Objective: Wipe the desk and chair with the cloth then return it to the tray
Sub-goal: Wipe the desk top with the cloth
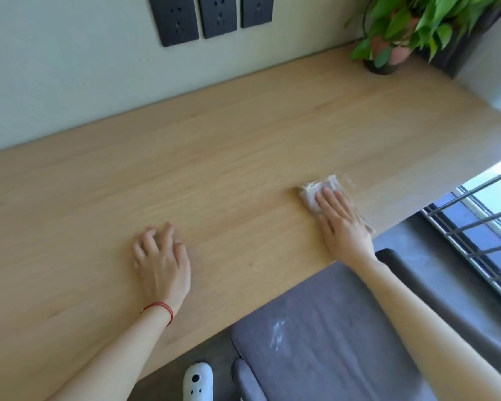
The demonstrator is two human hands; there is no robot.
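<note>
Cloth point(315, 193) lies on the desk point(214, 140) toward three o'clock, pressed flat under the straight fingers of the right hand point(342, 224). The left hand point(162, 261) rests loosely curled and empty at seven o'clock. Desk wiping seems underway; the next move likely calls for firm sweeps toward nine o'clock, then the chair point(330, 328) at five.

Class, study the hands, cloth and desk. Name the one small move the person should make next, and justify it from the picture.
Probably slide the cloth left along the desk, the right hand pressing it flat. It lies near the desk's front right edge, with a broad bare stretch toward the left hand. The white smear on the chair can wait.
</note>
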